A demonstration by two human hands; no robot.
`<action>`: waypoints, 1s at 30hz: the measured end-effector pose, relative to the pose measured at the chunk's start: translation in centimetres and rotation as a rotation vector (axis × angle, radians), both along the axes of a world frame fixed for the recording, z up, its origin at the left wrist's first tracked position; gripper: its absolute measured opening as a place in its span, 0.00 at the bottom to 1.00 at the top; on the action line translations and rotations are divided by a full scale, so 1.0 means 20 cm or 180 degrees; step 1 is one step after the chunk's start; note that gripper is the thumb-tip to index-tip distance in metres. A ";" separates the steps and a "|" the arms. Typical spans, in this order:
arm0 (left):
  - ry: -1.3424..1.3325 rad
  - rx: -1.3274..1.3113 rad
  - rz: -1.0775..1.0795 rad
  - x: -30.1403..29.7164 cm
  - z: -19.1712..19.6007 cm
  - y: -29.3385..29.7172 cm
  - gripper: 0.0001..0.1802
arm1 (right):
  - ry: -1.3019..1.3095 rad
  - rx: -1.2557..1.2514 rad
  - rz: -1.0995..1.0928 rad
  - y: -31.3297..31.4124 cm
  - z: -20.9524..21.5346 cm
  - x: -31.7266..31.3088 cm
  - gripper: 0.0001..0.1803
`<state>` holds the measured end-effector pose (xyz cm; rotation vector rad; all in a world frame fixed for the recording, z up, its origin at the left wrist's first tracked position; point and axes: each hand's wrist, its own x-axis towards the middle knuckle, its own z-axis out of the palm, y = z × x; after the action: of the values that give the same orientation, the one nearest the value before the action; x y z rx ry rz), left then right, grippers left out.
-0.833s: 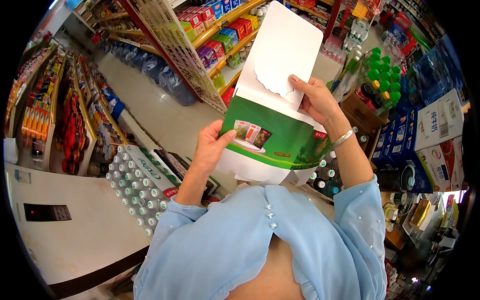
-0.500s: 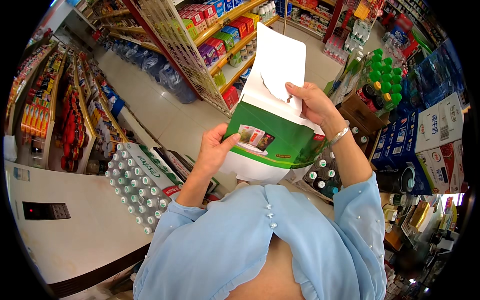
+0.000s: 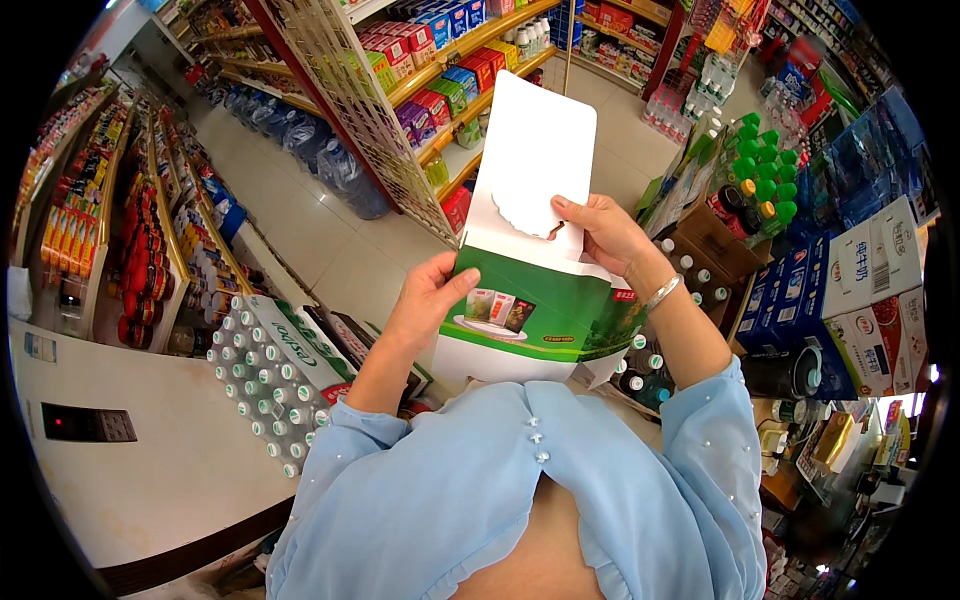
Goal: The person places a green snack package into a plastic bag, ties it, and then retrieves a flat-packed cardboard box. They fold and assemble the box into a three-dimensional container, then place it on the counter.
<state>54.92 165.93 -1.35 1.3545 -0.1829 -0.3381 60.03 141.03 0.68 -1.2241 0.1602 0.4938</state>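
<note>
Plainly, we pinch the green box (image 3: 560,308) by its side with our left grip (image 3: 424,300) while our right grip (image 3: 612,236) clasps its white flap (image 3: 540,130).

The camera sits up on that person's head, tipped down, close over the blue blouse (image 3: 420,480). Its wide fisheye view faces forward too, reaching shelves (image 3: 480,47) well beyond.

The pale tiled floor (image 3: 312,232) carries large water jugs (image 3: 348,180) in a row; gold-edged shelves (image 3: 440,66) beside them hold coloured boxes (image 3: 432,107) and white bottles (image 3: 531,38).
</note>
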 end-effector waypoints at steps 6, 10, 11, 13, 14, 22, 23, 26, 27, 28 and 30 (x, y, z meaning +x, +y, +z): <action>-0.0259 0.0107 0.0420 0.14 0.07 -0.07 0.16 | -0.0220 -0.0145 0.0101 0.07 0.06 -0.01 0.13; -0.0407 0.0160 0.0605 0.17 0.06 -0.12 0.16 | -0.0330 -0.0333 0.0153 0.06 0.03 0.02 0.17; -0.0484 0.0209 0.0624 0.17 0.05 -0.12 0.17 | -0.0362 -0.0363 0.0112 0.06 0.02 0.03 0.18; -0.0485 0.0124 0.0542 0.16 0.06 -0.14 0.16 | -0.0328 -0.0438 0.0103 0.07 0.01 0.02 0.18; -0.0485 0.0077 0.0501 0.16 0.05 -0.15 0.16 | -0.0326 -0.0391 0.0104 0.07 0.00 0.02 0.18; 0.0034 -0.0335 0.0351 0.18 0.04 -0.13 0.15 | -0.0568 -0.0706 0.0109 0.03 0.00 0.08 0.18; 0.0080 -0.0322 0.0252 0.19 0.03 -0.12 0.14 | -0.0594 -0.0658 -0.0048 0.02 -0.01 0.09 0.18; 0.0006 0.0300 -0.0530 0.14 -0.04 -0.04 0.15 | -0.0668 -0.0513 -0.0537 0.00 0.00 0.09 0.18; 0.0198 0.0230 -0.0586 0.12 -0.08 -0.02 0.16 | -0.0703 -0.0611 -0.0480 -0.01 0.00 0.10 0.19; 0.0388 0.0175 -0.0632 0.09 -0.13 0.00 0.16 | -0.0740 -0.0697 -0.0416 -0.03 0.01 0.12 0.20; 0.0720 -0.0081 -0.0691 0.08 -0.22 0.03 0.18 | -0.0788 -0.0922 -0.0291 -0.04 0.04 0.11 0.23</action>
<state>56.46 166.57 -5.78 1.2631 -0.1450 -0.6656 62.30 140.14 1.48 -1.5426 0.0774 0.2407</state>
